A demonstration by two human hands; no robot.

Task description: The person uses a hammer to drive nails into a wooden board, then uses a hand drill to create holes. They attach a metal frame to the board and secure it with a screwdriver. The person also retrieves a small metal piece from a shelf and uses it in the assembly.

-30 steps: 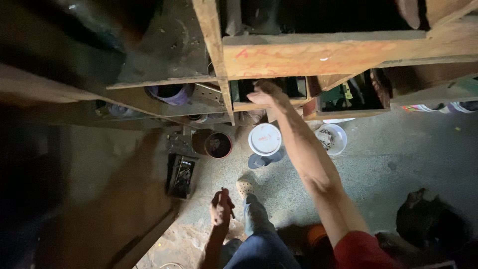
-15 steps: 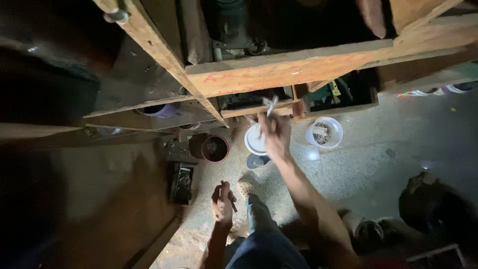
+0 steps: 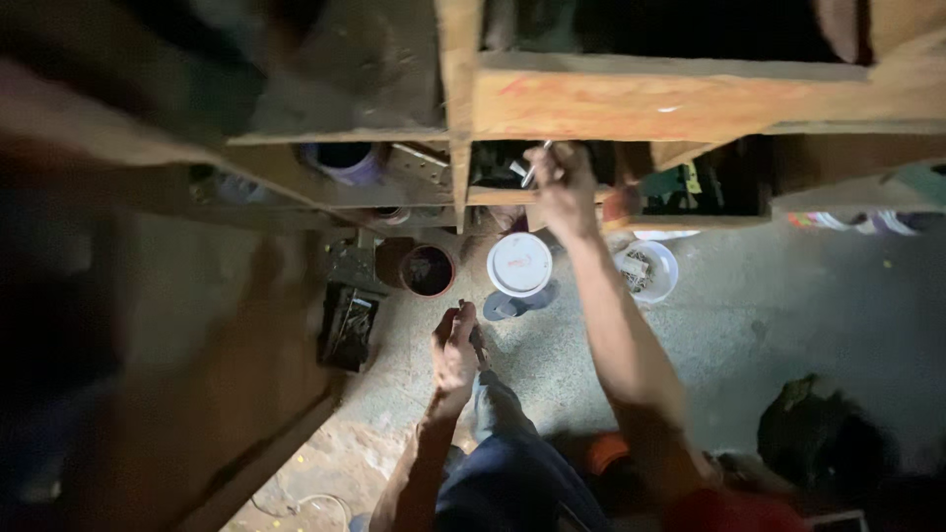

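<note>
Nearest, left hand (image 3: 454,347) hangs over the floor, grip closed round a small dark tool (image 3: 477,340), prob. a screwdriver, too dim to tell. Beyond it, on the floor by the shelf's front edge: dark pot (image 3: 427,271) & white lidded tub (image 3: 519,264). Farthest, right hand (image 3: 567,187) is up at the wooden shelf (image 3: 670,103), grip pinching a thin metal rod (image 3: 537,164).
</note>
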